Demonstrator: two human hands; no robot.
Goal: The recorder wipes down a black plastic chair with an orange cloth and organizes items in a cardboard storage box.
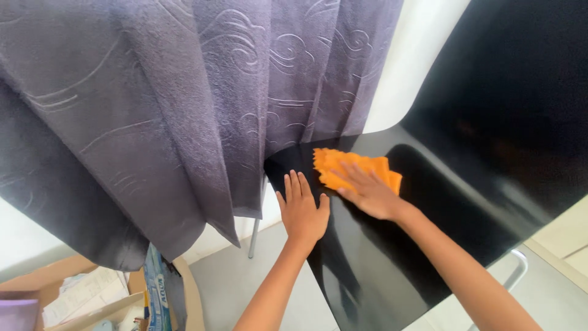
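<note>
right hand (370, 195) presses orange cloth (355, 168) on black chair (429, 214)

The right hand (367, 193) lies flat, fingers spread, on an orange cloth (355, 170) pressed to the glossy black seat of a chair (429, 245). Just beside it the left hand (302, 211) rests open-palmed at the seat's edge. A grey patterned curtain (171, 110) hangs over the seat's far corner, apparently touching it.

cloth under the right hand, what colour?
Orange cloth, pressed flat by the right hand on the black chair seat; head view.
</note>
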